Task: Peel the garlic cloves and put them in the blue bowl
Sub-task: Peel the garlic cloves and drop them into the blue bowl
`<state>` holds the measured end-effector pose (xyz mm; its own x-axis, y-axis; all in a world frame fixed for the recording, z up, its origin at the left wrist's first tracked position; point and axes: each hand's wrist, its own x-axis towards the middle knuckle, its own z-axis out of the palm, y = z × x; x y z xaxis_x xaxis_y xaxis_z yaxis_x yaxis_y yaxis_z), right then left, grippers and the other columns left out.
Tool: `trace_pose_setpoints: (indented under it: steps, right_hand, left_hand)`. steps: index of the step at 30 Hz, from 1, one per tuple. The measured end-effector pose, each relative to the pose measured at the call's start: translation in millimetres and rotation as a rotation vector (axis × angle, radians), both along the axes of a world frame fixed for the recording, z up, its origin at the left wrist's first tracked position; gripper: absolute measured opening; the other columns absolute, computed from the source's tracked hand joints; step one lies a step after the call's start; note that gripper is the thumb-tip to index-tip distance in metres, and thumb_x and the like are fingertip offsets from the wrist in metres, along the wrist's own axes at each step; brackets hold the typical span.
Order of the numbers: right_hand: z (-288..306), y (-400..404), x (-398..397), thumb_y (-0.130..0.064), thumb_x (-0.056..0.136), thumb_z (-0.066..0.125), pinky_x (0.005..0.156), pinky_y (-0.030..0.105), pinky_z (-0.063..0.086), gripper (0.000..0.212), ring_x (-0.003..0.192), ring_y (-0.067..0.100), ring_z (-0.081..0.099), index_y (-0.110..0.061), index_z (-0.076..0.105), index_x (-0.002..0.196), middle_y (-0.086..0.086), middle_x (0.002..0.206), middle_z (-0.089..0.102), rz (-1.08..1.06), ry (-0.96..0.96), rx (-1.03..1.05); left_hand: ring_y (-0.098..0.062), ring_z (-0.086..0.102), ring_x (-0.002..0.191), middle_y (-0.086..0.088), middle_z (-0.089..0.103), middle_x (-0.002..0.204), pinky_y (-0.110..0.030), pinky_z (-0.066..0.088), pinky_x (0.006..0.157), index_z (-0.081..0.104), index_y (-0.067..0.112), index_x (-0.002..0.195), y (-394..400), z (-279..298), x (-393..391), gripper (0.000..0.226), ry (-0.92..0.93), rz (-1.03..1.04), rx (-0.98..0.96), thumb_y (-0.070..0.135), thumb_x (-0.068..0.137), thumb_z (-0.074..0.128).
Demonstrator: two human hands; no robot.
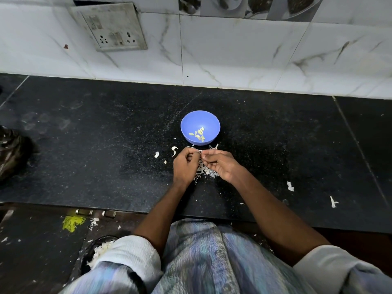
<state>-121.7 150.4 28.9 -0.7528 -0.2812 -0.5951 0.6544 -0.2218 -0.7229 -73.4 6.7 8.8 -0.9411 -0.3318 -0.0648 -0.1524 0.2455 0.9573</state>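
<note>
- Left hand [185,164] and right hand [220,164] meet just in front of the bowl [200,126], both pinching one clove [200,154].
- Peeled cloves [198,134] lie in the bowl.
- Skins [204,171] lie under the hands.
- Black table [95,145] spreads wide on both sides; wall [233,60] stands behind.

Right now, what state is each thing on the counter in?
blue bowl: upright, several peeled cloves inside.
left hand: curled, pinching a clove.
right hand: pinching skin at the left fingertips.
skin pile: loose, under the hands.
unpeeled cloves: loose, left of the hands.
</note>
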Motion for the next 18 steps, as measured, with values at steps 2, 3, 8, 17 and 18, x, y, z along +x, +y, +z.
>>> trace_pose_setpoints:
  steps: [2, 3, 8, 17, 18]
  right_hand:
    - [0.1, -0.5, 0.9, 0.012, 0.089, 0.069, 0.082, 0.025, 0.060, 0.022, 0.084, 0.017, 0.073, 0.000, 0.072, 0.107, 0.011, 0.092, 0.077, 0.024, 0.016, 0.037]
    - [0.4, -0.6, 0.9, 0.012, 0.088, 0.069, 0.081, 0.025, 0.061, 0.022, 0.083, 0.017, 0.073, -0.001, 0.072, 0.106, 0.011, 0.092, 0.077, 0.031, 0.023, 0.048]
    - [2.2, -2.9, -0.7, 0.009, 0.087, 0.072, 0.080, 0.027, 0.060, 0.027, 0.087, 0.019, 0.076, -0.003, 0.071, 0.111, 0.014, 0.099, 0.079, 0.010, 0.058, 0.088]
    - [0.3, -5.0, -3.7, 0.014, 0.086, 0.070, 0.078, 0.029, 0.063, 0.024, 0.084, 0.023, 0.077, 0.006, 0.071, 0.108, 0.018, 0.095, 0.078, -0.115, -0.003, 0.136]
    - [0.3, -4.9, -3.7, 0.014, 0.086, 0.070, 0.076, 0.030, 0.063, 0.024, 0.083, 0.023, 0.077, 0.006, 0.071, 0.108, 0.018, 0.093, 0.078, -0.123, -0.010, 0.130]
  left_hand:
    - [0.000, 0.062, 0.069, 0.003, 0.075, 0.084, -0.017, 0.052, 0.069, 0.074, 0.013, 0.098, -0.9, -2.2, -1.3, 0.010, -0.008, -0.006, 0.001, 0.015, 0.101, 0.065]
    - [-0.001, 0.063, 0.070, 0.002, 0.075, 0.085, -0.019, 0.052, 0.070, 0.073, 0.012, 0.099, -1.1, -3.8, -1.6, 0.010, -0.012, 0.000, -0.007, 0.017, 0.102, 0.065]
    - [-0.011, 0.068, 0.072, -0.001, 0.076, 0.082, -0.031, 0.058, 0.073, 0.072, 0.012, 0.092, 0.3, -6.8, 0.7, 0.007, -0.024, 0.117, 0.020, 0.014, 0.097, 0.068]
    - [-0.001, 0.068, 0.063, 0.005, 0.074, 0.071, -0.022, 0.056, 0.065, 0.070, 0.015, 0.087, -6.1, -2.1, -1.6, 0.017, 0.002, 0.108, -0.035, 0.002, 0.084, 0.081]
    - [-0.007, 0.072, 0.066, 0.003, 0.076, 0.073, -0.025, 0.060, 0.067, 0.072, 0.016, 0.094, -6.6, -3.1, -0.7, 0.020, 0.003, 0.043, -0.039, 0.002, 0.084, 0.081]
